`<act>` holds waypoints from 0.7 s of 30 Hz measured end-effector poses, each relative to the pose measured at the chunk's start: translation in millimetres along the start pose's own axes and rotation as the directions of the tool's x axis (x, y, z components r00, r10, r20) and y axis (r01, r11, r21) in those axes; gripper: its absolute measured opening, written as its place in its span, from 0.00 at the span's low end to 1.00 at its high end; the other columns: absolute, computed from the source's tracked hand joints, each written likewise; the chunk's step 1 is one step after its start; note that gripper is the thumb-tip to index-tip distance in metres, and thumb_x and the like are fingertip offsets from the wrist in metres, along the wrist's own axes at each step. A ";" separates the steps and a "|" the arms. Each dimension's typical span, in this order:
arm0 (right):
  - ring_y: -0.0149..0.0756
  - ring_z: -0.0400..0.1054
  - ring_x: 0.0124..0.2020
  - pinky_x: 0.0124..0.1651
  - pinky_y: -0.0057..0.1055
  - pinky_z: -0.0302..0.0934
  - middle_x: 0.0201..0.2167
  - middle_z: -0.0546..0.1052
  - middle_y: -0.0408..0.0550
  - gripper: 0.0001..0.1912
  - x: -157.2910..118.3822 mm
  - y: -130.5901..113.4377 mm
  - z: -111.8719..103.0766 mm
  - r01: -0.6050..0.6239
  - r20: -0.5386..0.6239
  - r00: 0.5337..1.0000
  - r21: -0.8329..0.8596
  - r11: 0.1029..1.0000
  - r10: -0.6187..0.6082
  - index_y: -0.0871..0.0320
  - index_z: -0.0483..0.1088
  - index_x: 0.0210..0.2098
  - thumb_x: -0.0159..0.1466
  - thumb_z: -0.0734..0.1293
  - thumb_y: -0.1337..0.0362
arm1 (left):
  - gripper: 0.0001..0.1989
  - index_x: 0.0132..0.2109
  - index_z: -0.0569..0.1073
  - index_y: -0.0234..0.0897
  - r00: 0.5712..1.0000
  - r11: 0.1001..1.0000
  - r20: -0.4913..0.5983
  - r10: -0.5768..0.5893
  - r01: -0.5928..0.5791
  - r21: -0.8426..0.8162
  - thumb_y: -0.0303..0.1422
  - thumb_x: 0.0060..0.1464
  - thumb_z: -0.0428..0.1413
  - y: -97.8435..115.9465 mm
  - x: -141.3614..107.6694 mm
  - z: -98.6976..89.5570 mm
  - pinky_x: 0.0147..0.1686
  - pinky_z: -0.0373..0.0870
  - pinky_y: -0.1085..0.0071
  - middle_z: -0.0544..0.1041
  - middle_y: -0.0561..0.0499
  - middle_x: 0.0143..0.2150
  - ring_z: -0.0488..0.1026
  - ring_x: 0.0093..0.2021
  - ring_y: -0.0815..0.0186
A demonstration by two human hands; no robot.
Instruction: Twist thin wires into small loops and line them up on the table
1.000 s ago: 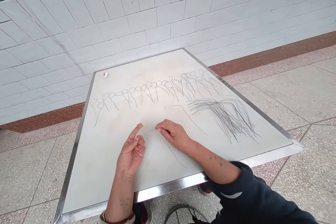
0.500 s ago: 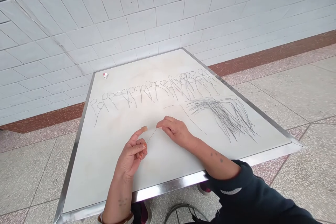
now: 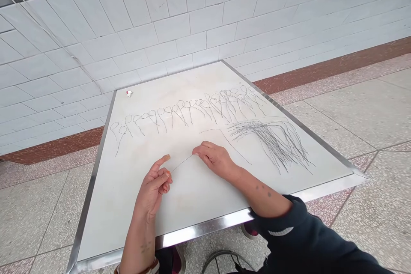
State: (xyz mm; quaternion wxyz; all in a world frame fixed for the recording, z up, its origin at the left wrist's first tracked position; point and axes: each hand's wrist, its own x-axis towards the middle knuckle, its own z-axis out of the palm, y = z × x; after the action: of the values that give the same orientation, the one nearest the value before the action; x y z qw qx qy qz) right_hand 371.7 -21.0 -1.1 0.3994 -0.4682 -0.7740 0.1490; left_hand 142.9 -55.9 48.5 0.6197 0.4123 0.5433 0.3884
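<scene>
A thin wire stretches between my two hands above the white table. My left hand pinches its lower end between thumb and fingers, the index finger stretched away. Thumb and fingertips of my right hand are closed on the upper end. Beyond my hands runs a row of looped wires with loose tails, many overlapping. To the right lies a bundle of straight and bent wires. One separate bent wire rests between that bundle and my right hand.
A small white and red object sits near the table's far left corner. The table has a shiny metal edge and stands by a white tiled wall. Below the near edge, part of a round metal frame shows above the speckled floor.
My left hand has moved left and slightly away from my right hand, so more wire shows between them. My right hand has hardly moved.
</scene>
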 end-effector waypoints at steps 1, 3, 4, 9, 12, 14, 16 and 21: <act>0.29 0.64 0.29 0.29 0.24 0.56 0.29 0.70 0.42 0.11 0.6 0.4 -1.2 -0.042 -0.003 0.999 0.009 0.999 0.042 0.52 0.71 0.38 0.66 0.58 0.70 | 0.28 0.59 0.65 0.40 0.996 0.998 -0.078 0.052 -0.049 0.039 0.36 0.51 0.56 1.4 -0.4 -1.5 0.24 0.56 0.76 0.66 0.57 0.26 0.58 0.22 0.75; 0.29 0.64 0.29 0.31 0.25 0.57 0.29 0.71 0.41 0.10 1.9 0.1 -3.7 -0.113 0.001 0.994 0.039 0.993 0.113 0.51 0.71 0.38 0.66 0.58 0.69 | 0.27 0.59 0.65 0.41 0.952 0.975 -0.237 0.196 -0.164 0.147 0.39 0.52 0.56 4.1 -1.8 -2.0 0.29 0.63 0.73 0.69 0.56 0.27 0.64 0.27 0.71; 0.29 0.65 0.30 0.32 0.25 0.58 0.30 0.71 0.41 0.10 2.3 -0.7 -4.5 -0.136 0.014 0.991 0.060 0.989 0.135 0.51 0.70 0.38 0.66 0.59 0.68 | 0.27 0.59 0.66 0.42 0.916 0.953 -0.295 0.271 -0.213 0.213 0.41 0.51 0.56 5.1 -2.9 -0.5 0.33 0.65 0.72 0.71 0.55 0.29 0.67 0.31 0.69; 0.29 0.67 0.34 0.36 0.27 0.60 0.33 0.74 0.40 0.09 1.3 -8.3 -2.1 -0.162 0.082 0.985 0.154 0.975 0.150 0.51 0.70 0.38 0.66 0.59 0.68 | 0.26 0.57 0.67 0.50 0.844 0.799 -0.290 0.451 -0.237 0.553 0.41 0.50 0.58 -0.5 -7.3 21.2 0.31 0.67 0.71 0.76 0.52 0.42 0.71 0.41 0.63; 0.30 0.68 0.35 0.37 0.28 0.61 0.35 0.75 0.41 0.09 -0.1 -11.7 0.8 -0.152 0.094 0.986 0.188 0.970 0.136 0.52 0.70 0.38 0.65 0.59 0.69 | 0.21 0.56 0.69 0.50 0.832 0.669 -0.173 0.527 -0.280 0.689 0.37 0.54 0.56 -12.2 -4.7 30.5 0.28 0.68 0.71 0.77 0.52 0.43 0.72 0.39 0.64; 0.30 0.68 0.35 0.38 0.28 0.61 0.35 0.75 0.41 0.09 -0.2 -12.8 1.7 -0.150 0.100 0.986 0.196 0.969 0.133 0.52 0.70 0.37 0.65 0.59 0.69 | 0.18 0.56 0.69 0.48 0.805 0.567 -0.098 0.586 -0.320 0.758 0.34 0.58 0.52 -20.2 -1.2 31.2 0.33 0.70 0.68 0.78 0.52 0.41 0.73 0.38 0.65; 0.30 0.68 0.35 0.38 0.28 0.61 0.34 0.75 0.41 0.09 0.2 -13.3 1.7 -0.149 0.099 0.986 0.195 0.969 0.132 0.53 0.70 0.37 0.65 0.59 0.69 | 0.18 0.56 0.69 0.46 0.778 0.476 -0.039 0.628 -0.343 0.810 0.32 0.59 0.51 -26.5 2.3 29.2 0.37 0.71 0.67 0.78 0.52 0.41 0.73 0.37 0.66; 0.31 0.68 0.35 0.38 0.28 0.61 0.34 0.75 0.42 0.09 0.1 -12.0 1.5 -0.135 0.097 0.988 0.185 0.973 0.118 0.53 0.70 0.38 0.65 0.59 0.69 | 0.21 0.59 0.65 0.44 0.725 0.333 0.087 0.683 -0.415 0.847 0.27 0.60 0.49 -33.8 8.3 25.0 0.36 0.71 0.68 0.78 0.52 0.40 0.73 0.37 0.66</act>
State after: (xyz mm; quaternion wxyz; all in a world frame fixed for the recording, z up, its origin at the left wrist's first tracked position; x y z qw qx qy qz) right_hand 363.2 -26.9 5.2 0.3988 -0.4692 -0.7411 0.2675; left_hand 169.8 -62.5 15.8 0.0951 0.7496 0.5659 0.3298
